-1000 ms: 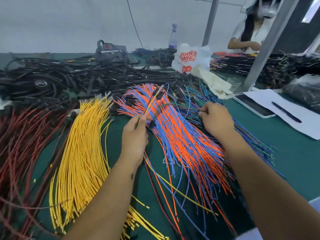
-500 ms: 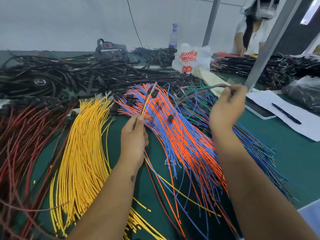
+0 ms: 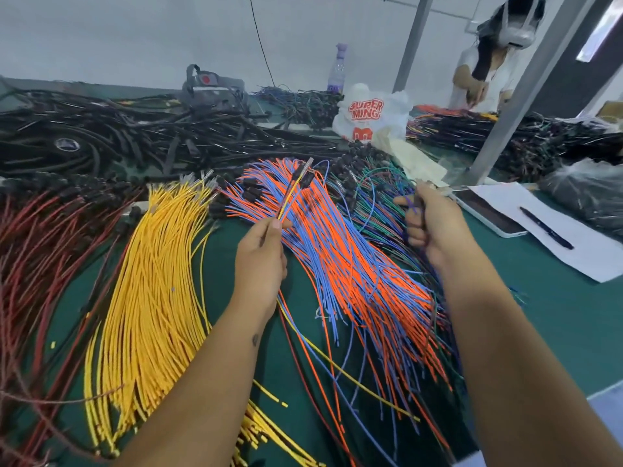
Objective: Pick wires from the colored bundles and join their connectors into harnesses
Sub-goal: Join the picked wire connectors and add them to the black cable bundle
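The left hand (image 3: 261,261) is closed around a small bunch of picked wires (image 3: 292,193). They stick up toward 12 o'clock with little black plugs (image 3: 306,178) at the tips. The right hand (image 3: 426,224) is closed too, pinching a thin purple wire (image 3: 412,206) from the green and purple pile (image 3: 374,197) at 1 o'clock. Both hands are lifted above the green table (image 3: 556,298).

The big orange and blue pile (image 3: 344,261) lies between the two hands. The yellow pile (image 3: 151,281) is at 9 o'clock of the left hand, and the red pile (image 3: 37,251) is farther out that way.

I think the next job is to bring the new wire over to the bunch and snap the plugs together. The wires lie crossed over each other, so a pull could drag other wires along and make a knot. The plug could catch on the pile and slip out of the fingers. The left bunch is held loosely near its top, so one wire could slide down and fall out.
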`<state>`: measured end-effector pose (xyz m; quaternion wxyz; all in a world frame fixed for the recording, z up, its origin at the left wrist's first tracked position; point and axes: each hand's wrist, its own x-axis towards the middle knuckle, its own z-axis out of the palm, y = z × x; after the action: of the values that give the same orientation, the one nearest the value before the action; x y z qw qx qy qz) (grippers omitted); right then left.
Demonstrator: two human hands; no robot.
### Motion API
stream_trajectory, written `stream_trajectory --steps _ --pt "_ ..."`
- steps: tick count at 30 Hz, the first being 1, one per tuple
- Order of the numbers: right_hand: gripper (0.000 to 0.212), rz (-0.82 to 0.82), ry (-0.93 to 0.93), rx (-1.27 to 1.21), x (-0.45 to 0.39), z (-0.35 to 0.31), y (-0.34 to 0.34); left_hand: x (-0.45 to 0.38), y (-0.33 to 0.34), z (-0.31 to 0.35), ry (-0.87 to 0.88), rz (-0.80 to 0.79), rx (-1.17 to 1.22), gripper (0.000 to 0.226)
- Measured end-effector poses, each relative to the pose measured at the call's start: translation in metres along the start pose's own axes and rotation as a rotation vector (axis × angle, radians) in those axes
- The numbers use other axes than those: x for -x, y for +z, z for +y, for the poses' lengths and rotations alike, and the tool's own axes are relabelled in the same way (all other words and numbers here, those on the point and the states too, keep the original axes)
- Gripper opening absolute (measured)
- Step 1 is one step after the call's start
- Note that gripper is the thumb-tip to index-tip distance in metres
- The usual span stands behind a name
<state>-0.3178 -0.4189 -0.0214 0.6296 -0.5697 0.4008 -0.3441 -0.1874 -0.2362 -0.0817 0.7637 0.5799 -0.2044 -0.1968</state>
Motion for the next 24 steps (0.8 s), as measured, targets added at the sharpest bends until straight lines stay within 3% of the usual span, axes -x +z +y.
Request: stream_trajectory --steps 4,8,16,19,21,24 --pt "0.038 -0.223 0.140 -0.471 0.015 -0.014 0.008 0.006 -0.002 0.007 -0.042 -0.028 0.035 0.027" --pt "0.033 -0.257 0.048 -0.679 0.041 -0.045 0.018 0.008 -0.012 0.020 -0.115 0.016 0.064 0.027" --pt "0.035 -0.271 -0.234 -0.299 0.098 -0.092 0.081 -0.011 -0.083 0.066 -0.165 0.107 0.210 0.028" --pt "0.047 -0.473 -0.118 -0.294 0.109 -0.084 0.119 -0.015 -0.102 0.060 -0.263 0.134 0.304 0.031" --pt "0.043 -0.597 -0.011 -0.313 0.114 -0.061 0.149 -0.013 -0.107 0.051 -0.300 0.117 0.479 0.032" --pt "0.037 -0.579 0.051 -0.198 0.116 -0.001 0.191 -0.012 -0.108 0.042 -0.212 0.097 0.553 0.032"
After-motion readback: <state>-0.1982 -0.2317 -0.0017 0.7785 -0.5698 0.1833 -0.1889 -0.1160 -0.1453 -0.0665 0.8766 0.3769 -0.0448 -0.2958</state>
